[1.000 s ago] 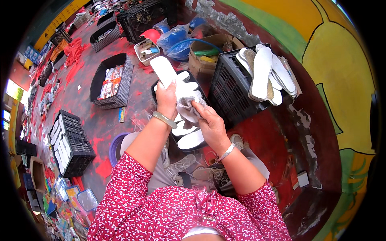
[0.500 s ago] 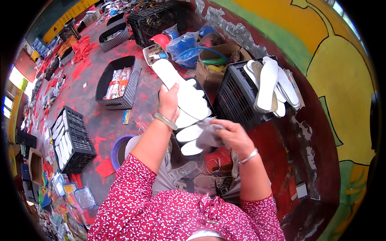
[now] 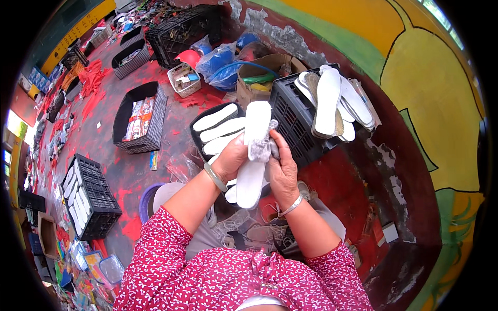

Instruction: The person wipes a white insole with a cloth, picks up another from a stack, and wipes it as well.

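Note:
Upright between my hands stands a white insole [image 3: 249, 184]; whether it is one or a stack I cannot tell. My left hand [image 3: 232, 161] is closed on its left side, around the middle. A grey fluffy cloth [image 3: 261, 149] lies across the insole's middle, and my right hand [image 3: 284, 173] holds that cloth against its right side. Behind my hands, a dark basket [image 3: 195, 136] contains several white insoles [image 3: 222, 129] in a row, partly hidden by my left hand.
To the right, a black crate [image 3: 290, 122] bears a pile of insoles [image 3: 328, 101]. Another crate [image 3: 101, 207] of insoles stands at left. A woven bin [image 3: 155, 136] with packets, a cardboard box [image 3: 249, 92], a purple tub [image 3: 148, 199] and shoes [image 3: 259, 233] are around me.
My right hand has brought the grey cloth up onto the insole's middle. My left hand has moved slightly right and down, and the insole now stands more upright. The view has shifted slightly.

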{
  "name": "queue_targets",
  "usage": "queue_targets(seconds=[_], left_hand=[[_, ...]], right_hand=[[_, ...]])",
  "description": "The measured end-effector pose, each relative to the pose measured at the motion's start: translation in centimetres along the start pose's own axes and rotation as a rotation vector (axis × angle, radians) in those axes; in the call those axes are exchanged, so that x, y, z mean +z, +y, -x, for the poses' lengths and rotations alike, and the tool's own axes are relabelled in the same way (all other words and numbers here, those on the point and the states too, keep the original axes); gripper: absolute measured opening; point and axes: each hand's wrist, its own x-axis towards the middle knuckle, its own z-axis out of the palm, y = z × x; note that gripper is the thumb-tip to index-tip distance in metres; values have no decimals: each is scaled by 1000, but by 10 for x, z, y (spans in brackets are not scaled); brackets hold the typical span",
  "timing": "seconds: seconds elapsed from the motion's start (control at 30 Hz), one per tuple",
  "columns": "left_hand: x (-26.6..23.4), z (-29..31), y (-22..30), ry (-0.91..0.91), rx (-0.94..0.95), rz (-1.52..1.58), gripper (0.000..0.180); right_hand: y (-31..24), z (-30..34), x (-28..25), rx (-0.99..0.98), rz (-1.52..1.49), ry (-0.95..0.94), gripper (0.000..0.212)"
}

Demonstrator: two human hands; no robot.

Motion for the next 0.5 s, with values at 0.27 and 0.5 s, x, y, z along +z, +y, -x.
queue_targets(seconds=[0.27, 0.5], left_hand=[[8, 6, -9, -94, -203, -430, 39], [13, 23, -17, -300, -424, -592, 40]], right_hand=[[7, -12, -16, 174, -310, 319, 39], [-2, -46, -49, 171, -494, 505, 23]])
